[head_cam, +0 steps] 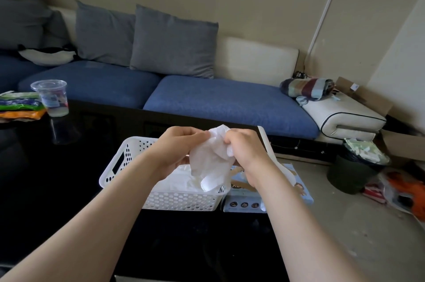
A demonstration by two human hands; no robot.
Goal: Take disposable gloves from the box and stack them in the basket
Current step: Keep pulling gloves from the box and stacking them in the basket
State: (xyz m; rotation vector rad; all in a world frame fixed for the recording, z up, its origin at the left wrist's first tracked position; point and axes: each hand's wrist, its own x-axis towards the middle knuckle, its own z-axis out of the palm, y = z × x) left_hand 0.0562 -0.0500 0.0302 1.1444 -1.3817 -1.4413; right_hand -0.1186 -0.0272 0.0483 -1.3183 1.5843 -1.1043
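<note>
A translucent white disposable glove (210, 162) hangs above the white perforated basket (179, 200) on the black table. My left hand (177, 146) pinches the glove's upper left edge. At the upper right edge my right hand (247, 150) pinches it too. The fingers of the glove dangle down toward the basket's right side. A pile of white gloves (178, 180) lies inside the basket. The glove box (243, 203), pale blue with printed pictures, sits just right of the basket, largely hidden by my right forearm, with its white lid (268, 143) raised.
A clear plastic cup (54, 97) and colourful packets (19, 106) stand at the table's far left. Behind the table runs a blue sofa (218, 100) with grey cushions. A bin (354, 166), cardboard boxes and bags lie on the floor to the right.
</note>
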